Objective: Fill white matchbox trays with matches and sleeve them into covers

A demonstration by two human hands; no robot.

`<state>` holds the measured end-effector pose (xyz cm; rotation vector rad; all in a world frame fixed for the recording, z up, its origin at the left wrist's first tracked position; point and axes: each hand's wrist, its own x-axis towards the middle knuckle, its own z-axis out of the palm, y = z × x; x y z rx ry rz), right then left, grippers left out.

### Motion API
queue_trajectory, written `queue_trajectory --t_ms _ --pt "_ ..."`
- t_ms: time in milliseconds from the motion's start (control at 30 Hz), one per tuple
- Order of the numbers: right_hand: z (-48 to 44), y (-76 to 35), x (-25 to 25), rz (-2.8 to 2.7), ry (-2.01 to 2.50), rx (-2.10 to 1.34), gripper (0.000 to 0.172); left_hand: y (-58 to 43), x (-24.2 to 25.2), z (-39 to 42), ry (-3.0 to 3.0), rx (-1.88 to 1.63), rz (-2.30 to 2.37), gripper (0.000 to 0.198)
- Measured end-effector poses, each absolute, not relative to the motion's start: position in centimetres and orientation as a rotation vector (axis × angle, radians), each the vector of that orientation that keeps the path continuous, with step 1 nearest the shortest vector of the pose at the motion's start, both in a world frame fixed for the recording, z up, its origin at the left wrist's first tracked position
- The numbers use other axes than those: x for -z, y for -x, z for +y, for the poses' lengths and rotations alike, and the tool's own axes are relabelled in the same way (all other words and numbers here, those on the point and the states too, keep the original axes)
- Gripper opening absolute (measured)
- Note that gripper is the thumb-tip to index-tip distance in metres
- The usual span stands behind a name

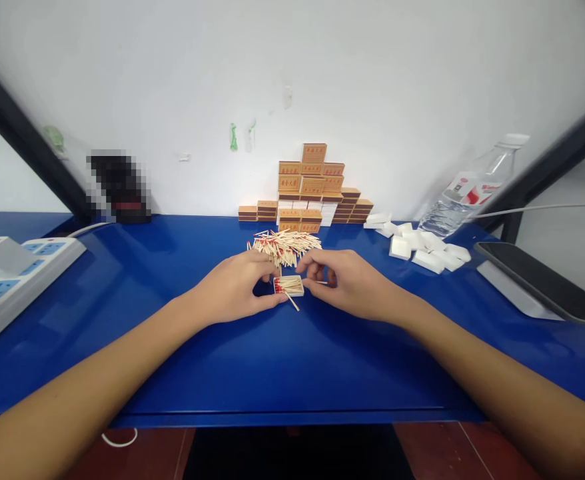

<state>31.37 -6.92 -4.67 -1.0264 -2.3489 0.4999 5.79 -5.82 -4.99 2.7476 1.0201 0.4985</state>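
A small white matchbox tray (289, 285), partly filled with red-tipped matches, lies on the blue table (272, 360) between my hands. My left hand (235, 288) is closed round the tray's left side, thumb and fingers pinching it. My right hand (345, 280) is curled at the tray's right edge, fingertips touching it and pinching a match. One match (292, 302) sticks out over the tray's front. A loose pile of matches (283, 245) lies just behind the tray.
Stacked brown matchboxes (310, 190) stand against the white wall. Several empty white trays (422, 250) lie at the right, beside a plastic water bottle (465, 193) and a dark phone (542, 280). A power strip (7, 267) sits at the left.
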Motion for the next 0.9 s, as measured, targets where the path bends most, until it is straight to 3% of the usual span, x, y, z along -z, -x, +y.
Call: queue_trajectory --t_ms 100,600,900 --pt "-6.8 -31.5 4.6 -2.369 0.985 -0.388 0.024 -5.8 4.9 -5.8 -2.75 -0.496 1.027 0.026" --pt "-6.4 -31.4 4.3 -2.204 1.1 -0.446 0.018 -5.8 4.9 -5.9 -2.744 -0.497 1.031 0.026" --pt "-6.6 -30.5 5.0 -1.915 0.993 -0.907 0.017 -5.7 5.1 -5.8 -2.737 -0.51 1.021 0.027"
